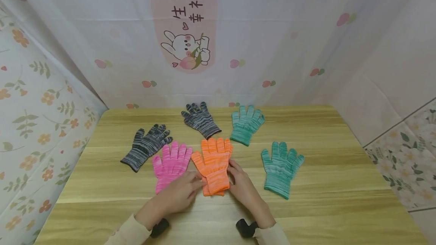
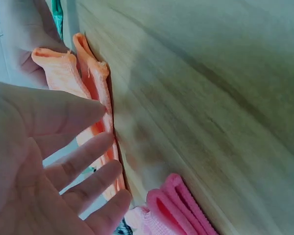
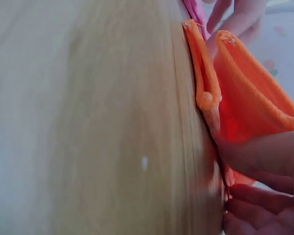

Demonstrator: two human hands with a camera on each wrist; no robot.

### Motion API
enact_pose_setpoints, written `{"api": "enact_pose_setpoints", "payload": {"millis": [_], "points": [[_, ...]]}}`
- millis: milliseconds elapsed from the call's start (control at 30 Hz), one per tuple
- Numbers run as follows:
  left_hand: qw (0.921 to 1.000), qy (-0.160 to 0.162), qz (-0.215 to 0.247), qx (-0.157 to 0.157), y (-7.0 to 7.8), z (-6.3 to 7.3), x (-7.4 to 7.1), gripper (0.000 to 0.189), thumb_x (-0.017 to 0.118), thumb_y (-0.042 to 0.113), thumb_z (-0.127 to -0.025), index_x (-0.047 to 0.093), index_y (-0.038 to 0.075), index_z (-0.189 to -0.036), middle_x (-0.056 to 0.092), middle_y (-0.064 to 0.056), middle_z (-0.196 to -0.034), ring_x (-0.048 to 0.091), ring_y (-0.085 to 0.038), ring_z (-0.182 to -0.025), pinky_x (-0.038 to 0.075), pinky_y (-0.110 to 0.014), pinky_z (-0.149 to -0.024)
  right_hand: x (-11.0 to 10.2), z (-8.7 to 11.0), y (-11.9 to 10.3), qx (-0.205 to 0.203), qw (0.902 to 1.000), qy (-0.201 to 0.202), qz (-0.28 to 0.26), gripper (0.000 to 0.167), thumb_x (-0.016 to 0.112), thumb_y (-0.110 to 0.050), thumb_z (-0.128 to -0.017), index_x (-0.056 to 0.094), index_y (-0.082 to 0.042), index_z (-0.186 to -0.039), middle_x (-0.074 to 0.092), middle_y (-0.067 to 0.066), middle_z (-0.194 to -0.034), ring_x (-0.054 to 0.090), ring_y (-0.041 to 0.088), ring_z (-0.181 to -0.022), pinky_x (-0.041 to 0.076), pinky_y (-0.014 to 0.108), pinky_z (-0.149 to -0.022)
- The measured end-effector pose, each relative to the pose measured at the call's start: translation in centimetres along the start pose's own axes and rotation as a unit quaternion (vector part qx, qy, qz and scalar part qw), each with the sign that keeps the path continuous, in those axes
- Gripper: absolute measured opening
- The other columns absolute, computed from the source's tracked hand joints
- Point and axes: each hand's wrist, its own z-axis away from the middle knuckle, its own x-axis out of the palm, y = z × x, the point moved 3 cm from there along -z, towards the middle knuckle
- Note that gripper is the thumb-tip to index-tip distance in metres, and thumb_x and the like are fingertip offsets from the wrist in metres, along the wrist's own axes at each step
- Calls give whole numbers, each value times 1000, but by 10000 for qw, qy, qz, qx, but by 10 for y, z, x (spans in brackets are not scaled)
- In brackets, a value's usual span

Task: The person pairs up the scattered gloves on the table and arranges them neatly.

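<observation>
Two orange knitted gloves (image 1: 215, 165) lie one on top of the other on the table, slightly offset, cuffs toward me. In the right wrist view the upper cuff (image 3: 259, 81) stands apart from the lower cuff (image 3: 202, 63). My left hand (image 1: 182, 192) is at their left edge, thumb and fingers loosely extended; its thumb (image 2: 63, 112) appears against the orange fabric. My right hand (image 1: 243, 184) rests at their right edge, thumb and fingers touching the gloves' side. Partly behind my left hand is a pink glove (image 1: 172, 162); in the left wrist view, a pink cuff (image 2: 179, 205) looks layered.
Two grey-black gloves lie at the back left, one glove (image 1: 146, 146) farther left than the other glove (image 1: 201, 120). One green glove (image 1: 246, 124) is at the back, another green glove (image 1: 281, 169) to the right. A printed curtain (image 1: 272, 41) hangs behind the wooden table (image 1: 340, 199).
</observation>
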Motion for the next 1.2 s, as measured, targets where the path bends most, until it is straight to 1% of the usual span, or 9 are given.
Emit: {"api": "enact_pose_setpoints", "payload": {"millis": [167,233,300,433,533,700,767,900,1200], "points": [[9989,-175,-430,34,4,3,1,34,53,13,-91,60,10,-125,54,-8,-127,50,-24,-120,41,-39,-103,-6,1,-3,-181,9989,428,-105,19,55,-5,-91,67,-2,-106,54,13,-127,51,31,-119,45,45,-97],[9986,-212,-476,7,5,4,1,35,54,13,-91,59,10,-126,54,-8,-128,50,-24,-120,41,-40,-103,-8,0,-5,-113,9982,516,-282,16,54,-9,-92,68,-5,-98,61,8,-111,57,24,-104,50,39,-89],[9986,-225,-472,-19,5,5,1,36,54,14,-91,58,9,-126,54,-8,-129,50,-24,-120,41,-39,-103,-9,-1,-6,65,9975,452,-538,16,54,-17,-93,68,-8,-92,63,2,-93,57,16,-85,51,31,-76],[9987,-308,-400,-83,4,6,1,37,54,16,-92,56,7,-128,53,-8,-132,50,-24,-122,40,-41,-104,-6,-5,-4,542,9917,180,-1154,25,59,-33,-91,63,-9,-86,54,-4,-64,47,7,-55,40,20,-50],[9983,-425,-383,-133,4,7,1,38,53,18,-93,55,7,-129,51,-8,-134,49,-25,-123,40,-41,-103,-2,-6,-4,826,9806,72,-1778,26,61,-28,-90,58,-4,-81,46,-3,-52,43,8,-44,34,19,-41],[9981,-461,-376,-153,4,7,1,37,52,17,-93,55,8,-130,51,-8,-134,49,-24,-123,41,-41,-103,8,-4,-5,1294,9562,13,-2625,21,58,-16,-91,51,-2,-77,45,-2,-45,46,9,-34,31,17,-35],[9981,-453,-391,-142,4,7,1,37,52,17,-93,55,8,-129,51,-8,-134,49,-24,-123,41,-41,-103,12,-1,-7,1439,9515,1,-2720,20,55,-15,-91,49,-2,-76,46,-2,-45,48,9,-33,30,16,-34],[9981,-456,-394,-132,3,8,2,36,52,16,-93,56,8,-128,52,-7,-134,49,-24,-123,41,-41,-102,18,2,-9,1565,9529,92,-2596,20,53,-13,-91,48,-4,-75,45,-2,-48,49,10,-34,30,16,-33],[9987,-444,-231,-134,2,8,0,36,51,12,-93,56,7,-128,53,-6,-133,49,-24,-123,43,-42,-100,24,1,-5,1520,9602,269,-2330,20,52,-12,-91,46,-4,-74,44,-2,-46,46,9,-33,31,17,-32]]}}
